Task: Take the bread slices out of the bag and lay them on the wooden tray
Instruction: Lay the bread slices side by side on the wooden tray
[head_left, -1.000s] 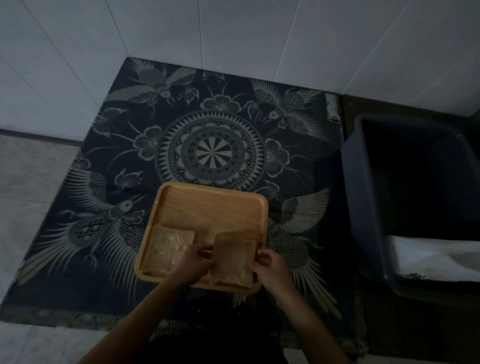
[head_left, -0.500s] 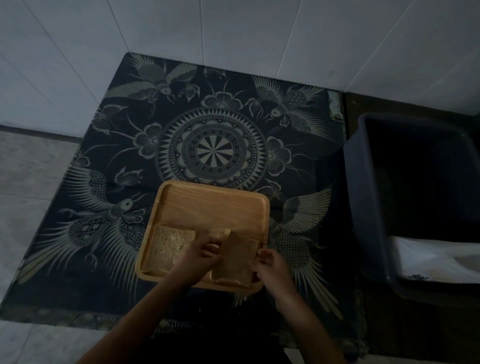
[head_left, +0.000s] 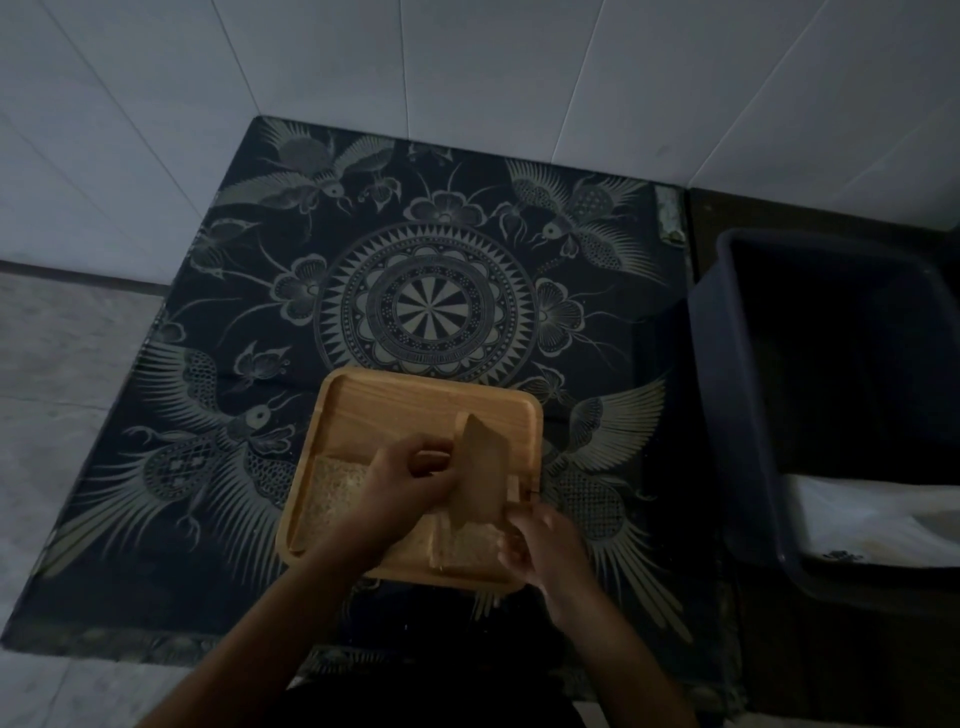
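A wooden tray (head_left: 415, 410) lies on a dark patterned cloth. One bread slice (head_left: 332, 493) lies flat in the tray's near-left part, partly hidden by my wrist. My left hand (head_left: 410, 478) grips a second bread slice (head_left: 483, 467) and holds it tilted up on edge over the tray's near-right part. Under it a third slice (head_left: 467, 548) lies flat. My right hand (head_left: 540, 540) pinches that flat slice at its right edge. The light is dim.
The dark patterned cloth (head_left: 415, 291) covers the table, which meets white tiled walls at the back. A dark plastic bin (head_left: 737, 415) stands to the right, with a white bag-like thing (head_left: 857, 519) in its near end.
The slices on the tray's right lay flat together under both hands. My left hand has swung the top slice up on edge, uncovering the slice below.
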